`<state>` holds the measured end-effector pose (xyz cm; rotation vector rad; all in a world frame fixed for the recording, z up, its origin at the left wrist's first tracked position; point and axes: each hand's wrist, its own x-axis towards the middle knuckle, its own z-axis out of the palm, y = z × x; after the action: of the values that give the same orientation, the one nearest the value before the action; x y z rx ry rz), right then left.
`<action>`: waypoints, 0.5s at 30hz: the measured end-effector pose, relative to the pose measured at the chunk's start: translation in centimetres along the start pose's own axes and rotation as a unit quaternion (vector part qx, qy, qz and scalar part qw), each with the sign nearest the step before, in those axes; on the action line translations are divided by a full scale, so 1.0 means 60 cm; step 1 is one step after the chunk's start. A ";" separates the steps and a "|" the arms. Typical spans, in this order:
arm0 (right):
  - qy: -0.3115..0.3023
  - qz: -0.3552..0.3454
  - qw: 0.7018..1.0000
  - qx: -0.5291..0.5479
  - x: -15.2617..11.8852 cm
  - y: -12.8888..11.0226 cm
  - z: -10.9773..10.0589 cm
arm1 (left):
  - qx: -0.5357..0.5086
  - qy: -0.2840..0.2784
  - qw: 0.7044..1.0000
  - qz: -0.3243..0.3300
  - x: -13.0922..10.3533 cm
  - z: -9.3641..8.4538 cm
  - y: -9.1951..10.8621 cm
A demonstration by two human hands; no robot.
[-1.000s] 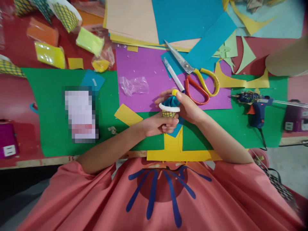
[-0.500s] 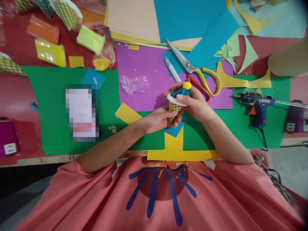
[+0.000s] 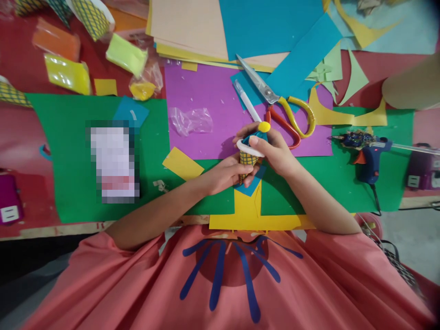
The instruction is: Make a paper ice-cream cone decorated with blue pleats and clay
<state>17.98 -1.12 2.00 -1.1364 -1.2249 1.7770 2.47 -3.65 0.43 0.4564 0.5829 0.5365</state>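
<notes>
A small cone (image 3: 248,158) with a yellow and blue lattice pattern is held upright between both hands. It has a white rim, a blue top and a yellow ball (image 3: 264,127) at its tip. My left hand (image 3: 229,173) is wrapped round the lower part, thumb across the front. My right hand (image 3: 273,149) grips the upper part, its thumb pressed on the white rim and blue top; its other fingers are partly hidden behind. Just beyond the hands lie scissors (image 3: 269,95) with yellow and red handles and a white pen (image 3: 246,99) on purple paper (image 3: 202,91).
A glue gun (image 3: 370,158) lies on the green sheet (image 3: 343,183) at right, a blurred-out phone-like object (image 3: 113,160) at left. Wrapped clay packs (image 3: 67,73) and more patterned cones (image 3: 91,18) are at upper left. Paper sheets and scraps (image 3: 189,23) spread along the back.
Both hands have shifted slightly left and down with the cone. The yellow ball sits a little lower, and less of the blue top shows above the right thumb.
</notes>
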 end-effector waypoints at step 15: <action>-0.043 0.005 0.997 0.061 0.004 0.008 0.019 | 0.003 -0.033 0.992 -0.118 -0.009 0.002 0.011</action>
<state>16.78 -1.45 1.67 -1.0080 -1.1441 1.8975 1.93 -3.49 1.08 0.4027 0.5664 0.2929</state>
